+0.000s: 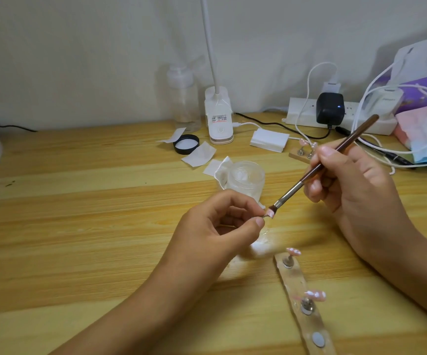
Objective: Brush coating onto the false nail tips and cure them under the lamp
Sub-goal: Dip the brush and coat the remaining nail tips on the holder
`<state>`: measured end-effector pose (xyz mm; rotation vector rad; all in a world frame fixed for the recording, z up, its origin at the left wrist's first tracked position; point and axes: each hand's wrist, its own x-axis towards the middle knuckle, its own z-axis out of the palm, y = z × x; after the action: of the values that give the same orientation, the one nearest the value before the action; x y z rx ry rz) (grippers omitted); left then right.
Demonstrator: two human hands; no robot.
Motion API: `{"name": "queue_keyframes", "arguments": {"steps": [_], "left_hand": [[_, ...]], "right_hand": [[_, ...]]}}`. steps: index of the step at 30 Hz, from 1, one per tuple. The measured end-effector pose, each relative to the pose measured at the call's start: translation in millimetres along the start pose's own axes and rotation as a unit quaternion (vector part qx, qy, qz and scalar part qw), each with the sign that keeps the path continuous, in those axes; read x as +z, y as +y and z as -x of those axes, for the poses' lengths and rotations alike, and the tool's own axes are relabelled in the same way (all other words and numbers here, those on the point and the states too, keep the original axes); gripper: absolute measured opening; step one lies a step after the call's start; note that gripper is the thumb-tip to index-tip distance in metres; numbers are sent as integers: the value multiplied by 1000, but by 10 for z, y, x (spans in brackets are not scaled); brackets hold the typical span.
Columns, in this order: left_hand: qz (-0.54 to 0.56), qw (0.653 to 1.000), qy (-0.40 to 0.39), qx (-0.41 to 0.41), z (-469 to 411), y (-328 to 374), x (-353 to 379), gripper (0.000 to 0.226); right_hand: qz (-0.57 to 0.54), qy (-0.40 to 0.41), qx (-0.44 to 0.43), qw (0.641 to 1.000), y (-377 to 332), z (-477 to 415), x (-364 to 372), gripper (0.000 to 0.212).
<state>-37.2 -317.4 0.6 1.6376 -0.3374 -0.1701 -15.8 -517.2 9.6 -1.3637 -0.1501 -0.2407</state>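
Nail tip [269,214], pale pink, perhaps white-flecked, between left hand [222,226] and brush [317,170]

Jar [246,178] behind hands [222,221], holder strip [300,290] right, on table [79,226].

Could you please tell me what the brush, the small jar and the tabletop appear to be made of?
Brush: glossy brown handle, probably lacquered wood; the shiny silver ferrule looks like metal. Jar: cloudy, see-through walls, so frosted plastic or glass; I cannot tell which. Tabletop: pale wood with visible grain and plank seams, satin sheen, possibly a laminate.
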Motion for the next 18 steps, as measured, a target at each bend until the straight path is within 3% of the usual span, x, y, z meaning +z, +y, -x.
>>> {"name": "queue_keyframes", "arguments": {"steps": [4,18], "left_hand": [[15,1000,-1,-7,-1,-7,5,8],[17,1000,1,-6,-7,-6,6,10]], "right_hand": [[-29,33,-6,999,-15,-15,-6,22],[-40,-18,-4,999,-17,14,23,13]]}}
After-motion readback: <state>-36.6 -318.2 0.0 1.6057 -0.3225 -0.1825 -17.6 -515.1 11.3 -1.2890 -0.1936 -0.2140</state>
